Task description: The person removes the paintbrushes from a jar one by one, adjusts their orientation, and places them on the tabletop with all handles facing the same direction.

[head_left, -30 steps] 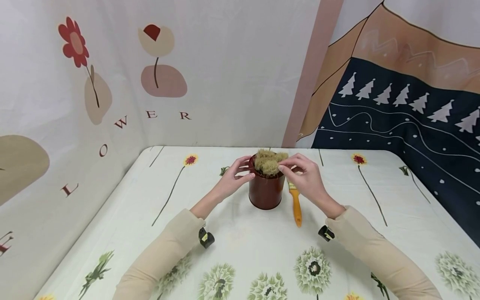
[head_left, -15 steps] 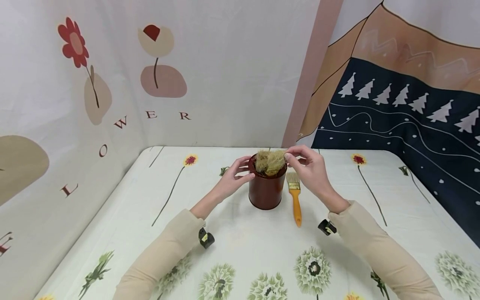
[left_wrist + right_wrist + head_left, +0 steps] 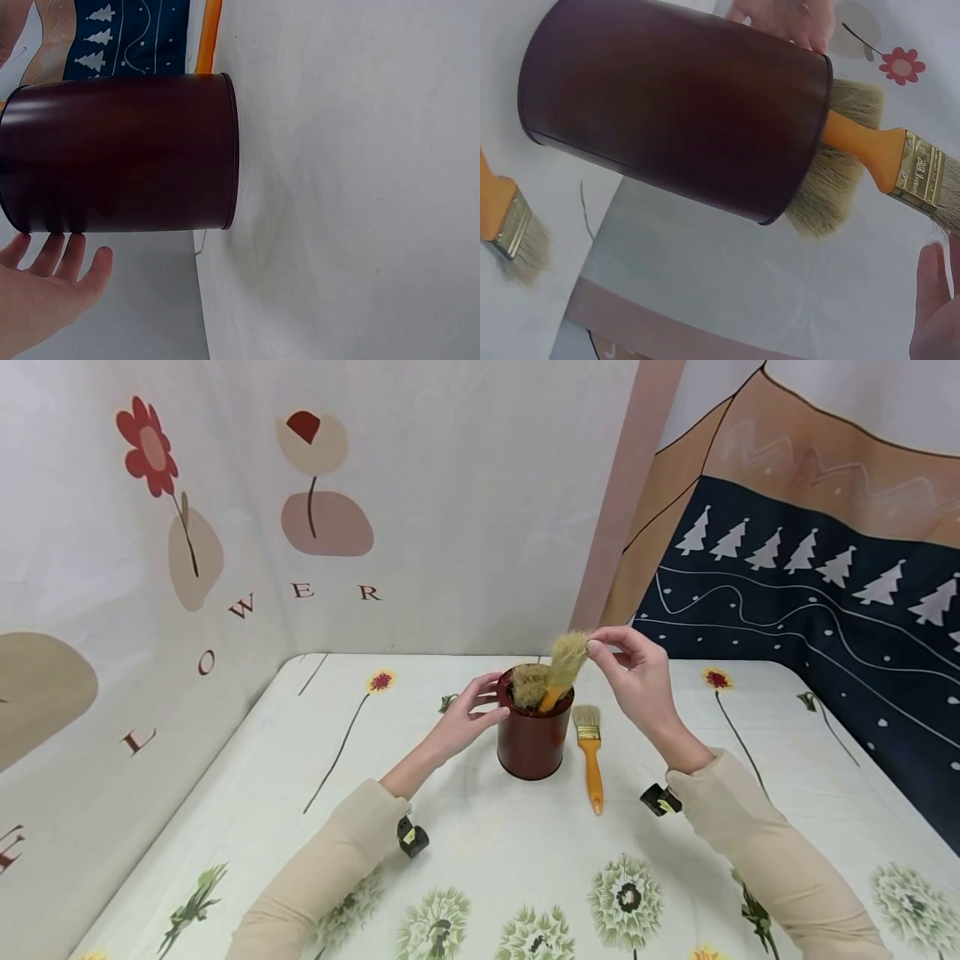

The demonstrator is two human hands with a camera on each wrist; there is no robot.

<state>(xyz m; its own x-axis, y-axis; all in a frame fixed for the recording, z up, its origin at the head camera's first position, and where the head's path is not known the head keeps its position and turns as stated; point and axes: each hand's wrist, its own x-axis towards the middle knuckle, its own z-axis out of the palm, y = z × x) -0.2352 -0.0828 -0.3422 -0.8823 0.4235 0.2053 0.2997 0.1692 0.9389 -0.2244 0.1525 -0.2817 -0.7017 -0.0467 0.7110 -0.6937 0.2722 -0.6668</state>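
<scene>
A dark red can (image 3: 531, 739) stands mid-table with brushes in it. My left hand (image 3: 495, 697) holds its left side near the rim, thumb in front and fingers behind; the left wrist view shows my fingers (image 3: 52, 259) at the can (image 3: 120, 154). My right hand (image 3: 595, 648) pinches the bristles of an orange-handled brush (image 3: 561, 670) and holds it tilted, its handle end still inside the can. In the right wrist view its handle (image 3: 862, 139) sticks out of the can (image 3: 675, 112). A second brush's bristles (image 3: 528, 685) show at the rim.
Another orange-handled brush (image 3: 592, 764) lies flat on the flowered tablecloth (image 3: 480, 860) just right of the can, also visible as the brush (image 3: 510, 225) in the right wrist view. Printed cloth walls (image 3: 420, 510) close off the back and both sides.
My right hand has risen up and to the right, drawing one brush partway out of the can by its bristles. The left hand and the can have stayed put.
</scene>
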